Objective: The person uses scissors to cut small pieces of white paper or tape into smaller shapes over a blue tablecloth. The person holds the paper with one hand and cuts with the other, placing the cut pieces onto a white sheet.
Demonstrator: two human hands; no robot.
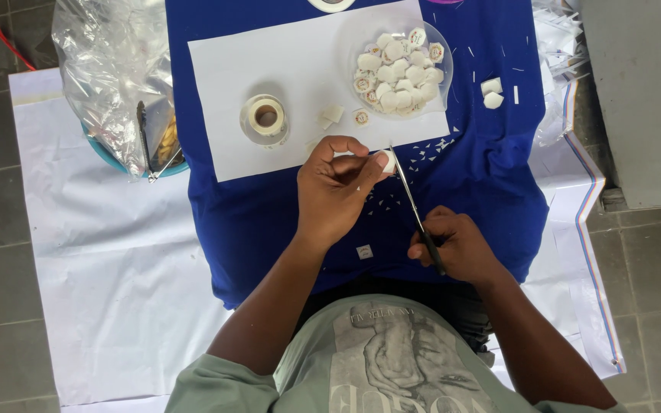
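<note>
1. The left hand point(336, 191) pinches a small white piece point(386, 161) between thumb and fingertips, just below the lower right corner of the white sheet point(269, 76).
2. The right hand point(457, 246) is closed around the handles of the scissors point(413, 205), below and right of the sheet. The blades run up to the piece and meet its edge; whether they are spread or pressed together is too fine to tell.
3. A clear bowl point(441, 76) on the sheet's right part holds a heap of rounded white pieces, some with printed faces, so by the look of it many are already trimmed.
4. White trimmings point(422, 153) lie scattered on the blue cloth point(499, 191) just right of the sheet's lower corner, which also points to a good deal of cutting done.
5. Left to do, as far as can be seen: two white pieces point(492, 93) lie on the cloth right of the bowl, a few more sit on the sheet near its lower edge, and one point(364, 252) lies on the cloth between the forearms.
6. A tape roll point(266, 116) stands on the sheet's left part; a plastic bag point(109, 61) lies left of the sheet.
</note>
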